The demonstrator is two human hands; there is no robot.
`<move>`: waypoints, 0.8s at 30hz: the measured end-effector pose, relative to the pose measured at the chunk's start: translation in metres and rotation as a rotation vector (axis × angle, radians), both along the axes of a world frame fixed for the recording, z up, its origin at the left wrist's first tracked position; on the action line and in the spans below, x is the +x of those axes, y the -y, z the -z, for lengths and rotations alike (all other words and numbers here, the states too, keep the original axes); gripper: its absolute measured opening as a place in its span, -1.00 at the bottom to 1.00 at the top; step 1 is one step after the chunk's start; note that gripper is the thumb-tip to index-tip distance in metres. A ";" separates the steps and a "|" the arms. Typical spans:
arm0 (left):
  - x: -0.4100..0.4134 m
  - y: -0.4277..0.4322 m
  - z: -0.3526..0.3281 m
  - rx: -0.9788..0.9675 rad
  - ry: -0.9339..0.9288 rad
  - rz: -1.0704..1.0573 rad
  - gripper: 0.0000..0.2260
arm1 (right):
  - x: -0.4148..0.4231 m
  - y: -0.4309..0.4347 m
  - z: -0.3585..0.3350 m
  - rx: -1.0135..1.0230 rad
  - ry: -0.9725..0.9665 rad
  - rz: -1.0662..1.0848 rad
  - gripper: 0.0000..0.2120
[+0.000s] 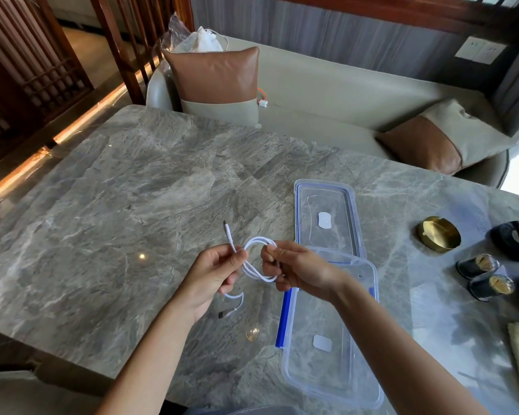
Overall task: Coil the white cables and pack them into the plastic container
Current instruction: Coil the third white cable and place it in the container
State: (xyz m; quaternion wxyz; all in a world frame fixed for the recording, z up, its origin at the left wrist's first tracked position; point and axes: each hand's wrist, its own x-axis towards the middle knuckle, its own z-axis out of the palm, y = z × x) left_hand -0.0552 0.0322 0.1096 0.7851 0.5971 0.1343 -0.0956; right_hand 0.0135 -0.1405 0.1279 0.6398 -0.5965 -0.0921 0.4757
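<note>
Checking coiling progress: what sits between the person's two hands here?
In the head view, loops of the white cable span the gap between the left hand and right hand, both pinching it above the table.

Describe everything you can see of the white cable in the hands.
The white cable is thin and smooth, gathered into a few loose loops held above the table. The left hand pinches one side of the coil, the right hand the other. One end sticks up beyond the left hand, dark-tipped; the other dangles below it, ending in a dark plug near the tabletop.
</note>
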 end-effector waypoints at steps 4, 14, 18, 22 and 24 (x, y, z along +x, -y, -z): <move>0.000 0.012 0.000 -0.056 -0.041 -0.126 -0.74 | -0.002 -0.003 0.000 0.002 0.004 0.004 -0.72; -0.002 0.008 0.000 -0.128 -0.063 -0.051 -0.85 | -0.002 0.000 0.012 -0.046 0.041 0.095 -0.75; -0.002 0.008 -0.001 -0.172 -0.065 -0.019 -0.85 | -0.001 0.000 0.011 -0.113 0.168 0.127 -0.77; -0.005 0.008 -0.001 -0.040 -0.081 0.126 -0.83 | 0.009 -0.002 0.001 -0.227 0.815 0.260 -0.74; -0.006 0.010 -0.004 0.015 -0.080 0.212 -0.82 | 0.013 -0.005 -0.004 -0.306 1.147 0.076 -0.65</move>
